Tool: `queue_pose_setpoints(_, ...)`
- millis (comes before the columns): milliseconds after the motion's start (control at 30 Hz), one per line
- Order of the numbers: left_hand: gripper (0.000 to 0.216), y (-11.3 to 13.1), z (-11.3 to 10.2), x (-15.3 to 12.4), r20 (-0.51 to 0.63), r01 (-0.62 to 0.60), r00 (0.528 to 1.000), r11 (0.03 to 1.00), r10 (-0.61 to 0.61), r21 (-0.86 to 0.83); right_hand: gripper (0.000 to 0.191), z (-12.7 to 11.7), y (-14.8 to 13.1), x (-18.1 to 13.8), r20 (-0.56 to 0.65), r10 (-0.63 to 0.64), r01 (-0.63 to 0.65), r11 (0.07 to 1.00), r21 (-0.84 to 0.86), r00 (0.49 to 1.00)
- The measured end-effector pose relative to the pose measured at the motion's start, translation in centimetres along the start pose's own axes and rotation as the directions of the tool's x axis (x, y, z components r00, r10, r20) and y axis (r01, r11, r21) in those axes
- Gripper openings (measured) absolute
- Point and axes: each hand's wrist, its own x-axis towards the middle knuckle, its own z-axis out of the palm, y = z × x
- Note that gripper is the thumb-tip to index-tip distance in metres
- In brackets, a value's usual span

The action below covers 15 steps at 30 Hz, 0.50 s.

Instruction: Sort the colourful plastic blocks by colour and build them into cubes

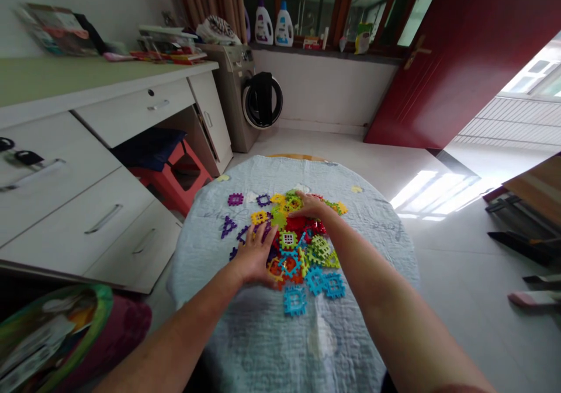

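Observation:
A heap of flat plastic interlocking tiles in purple, yellow, green, red, orange and blue lies on a round table under a pale blue quilted cloth. My left hand rests palm down on the heap's left side, fingers spread over yellow and purple pieces. My right hand reaches further out and lies flat over the far green and yellow tiles, fingers stretched. Two blue tiles sit nearest me. Neither hand grips anything that I can see.
White drawers and a desk run along the left, with a red stool under it. A washing machine stands at the back, and a red door is open at right. A colourful bag lies at lower left.

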Motion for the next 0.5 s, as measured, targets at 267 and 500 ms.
queue_pose_setpoints(267,0.126,-0.8,0.3,1.4,-0.179,-0.113,0.979,0.991,0.098,-0.076,0.059,0.7,-0.6,-1.7,0.103,-0.226,0.228,0.974,-0.007,0.969)
queue_pose_setpoints(500,0.097,-1.1,0.3,2.8,-0.287,-0.174,0.953,0.955,0.101,-0.242,0.037,0.5,-1.8,-6.4,-0.001,-0.421,0.417,0.897,0.149,0.907)
